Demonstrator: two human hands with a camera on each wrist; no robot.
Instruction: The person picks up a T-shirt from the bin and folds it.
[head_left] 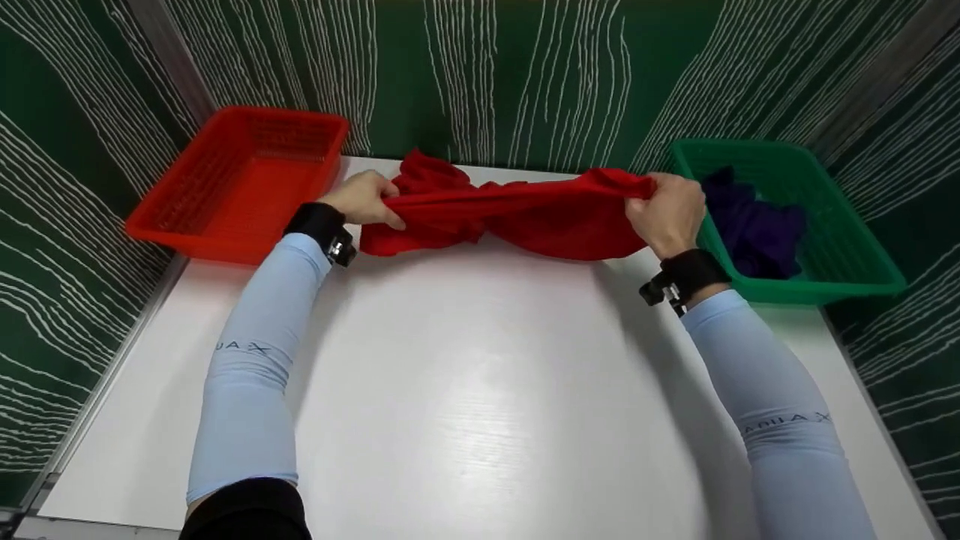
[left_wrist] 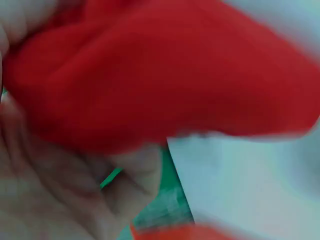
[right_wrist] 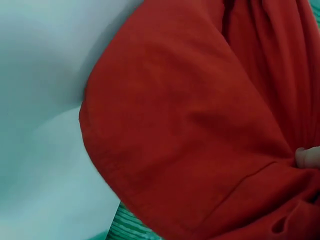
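Note:
A red cloth garment (head_left: 517, 214) hangs stretched between both hands above the far part of the white table (head_left: 480, 375). My left hand (head_left: 367, 199) grips its left end, fingers curled over the fabric. At the other end my right hand (head_left: 667, 214) grips the cloth the same way. The left wrist view is filled by blurred red cloth (left_wrist: 165, 75) with the palm (left_wrist: 55, 190) under it. In the right wrist view the red cloth (right_wrist: 200, 130) covers most of the frame and one fingertip (right_wrist: 307, 157) shows at the right edge.
An empty red basket (head_left: 240, 180) stands at the table's far left corner. At the far right a green basket (head_left: 795, 217) holds dark purple cloth (head_left: 754, 221). Green patterned walls close in the back and both sides.

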